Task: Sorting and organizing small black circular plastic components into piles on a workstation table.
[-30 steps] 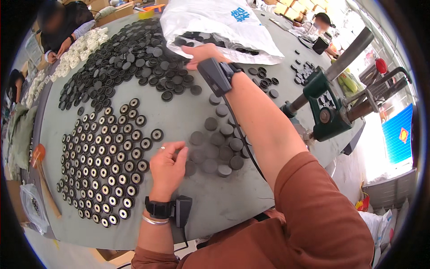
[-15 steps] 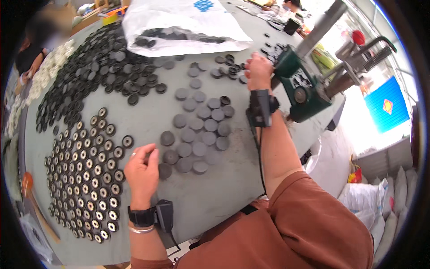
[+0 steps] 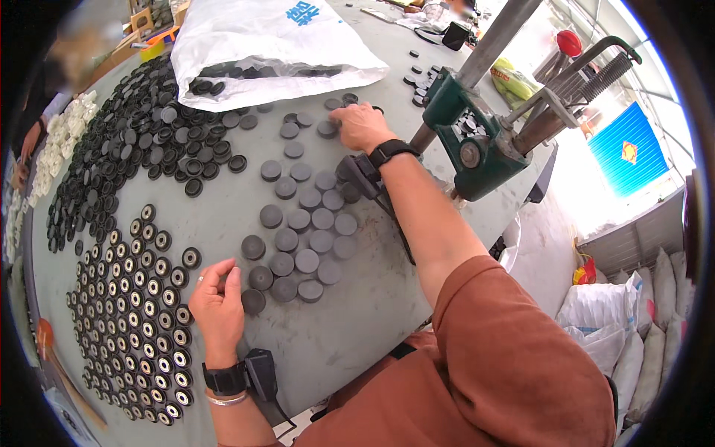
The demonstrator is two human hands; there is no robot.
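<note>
Whether either grip is closed I can't tell from here: my left hand, loosely curled, sits beside rows of black wheels; my right hand reaches among dark discs, which spread over the table between both hands.

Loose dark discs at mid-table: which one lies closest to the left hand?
The lowest disc, at the cluster's bottom left, just beside the left hand; the other loose discs lie farther off.
</note>
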